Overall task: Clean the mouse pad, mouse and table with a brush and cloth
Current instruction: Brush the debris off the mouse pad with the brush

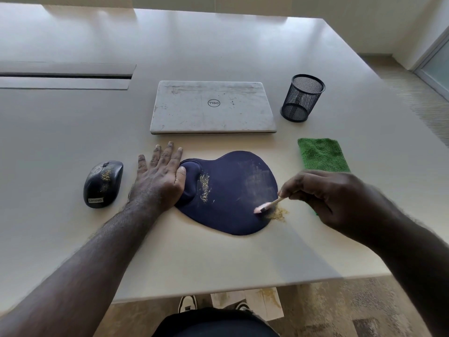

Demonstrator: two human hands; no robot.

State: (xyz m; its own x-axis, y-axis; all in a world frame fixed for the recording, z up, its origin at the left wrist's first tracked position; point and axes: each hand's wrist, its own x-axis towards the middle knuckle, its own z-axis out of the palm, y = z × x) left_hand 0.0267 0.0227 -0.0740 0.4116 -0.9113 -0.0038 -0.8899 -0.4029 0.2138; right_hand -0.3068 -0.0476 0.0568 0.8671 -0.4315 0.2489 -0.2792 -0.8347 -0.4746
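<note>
A dark blue mouse pad point(233, 190) with a raised wrist rest lies on the white table point(218, 259). A streak of tan crumbs sits by the wrist rest, and a small crumb pile point(278, 213) lies on the table at the pad's right edge. My right hand point(325, 195) grips a small brush point(266, 206), whose pale bristles touch the pad's right edge. My left hand point(160, 176) lies flat, fingers spread, pressing on the pad's left end. A black mouse point(103, 183) dusted with crumbs sits left of that hand. The green cloth point(322, 154) lies to the right, partly behind my right hand.
A closed grey laptop point(212, 107) lies behind the pad. A black mesh pen cup point(302, 98) stands to its right. A cable slot point(65, 76) runs at the far left. Below the table's near edge lies paper point(264, 302) with crumbs on the floor.
</note>
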